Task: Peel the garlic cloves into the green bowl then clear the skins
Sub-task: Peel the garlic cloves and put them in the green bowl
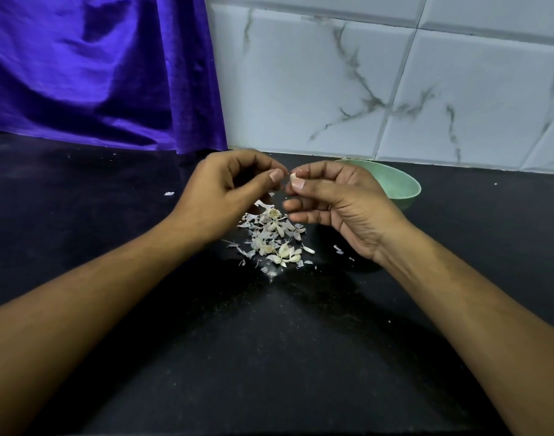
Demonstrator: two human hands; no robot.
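Observation:
My right hand (335,202) pinches a small pale garlic clove (293,176) between thumb and forefinger, above the black counter. My left hand (228,190) is close beside it, thumb and forefinger pinched together at the clove's tip, on what looks like a thin strip of skin. Below both hands lies a pile of papery skins and garlic cloves (274,237). The green bowl (401,187) stands behind my right hand, near the wall; my hand hides its left part and most of its inside.
The black counter (269,357) spreads toward me. A purple cloth (96,73) hangs at the back left. White marbled wall tiles (395,83) rise behind the bowl. Stray skin bits lie at the left (168,193) and right (338,249) of the pile.

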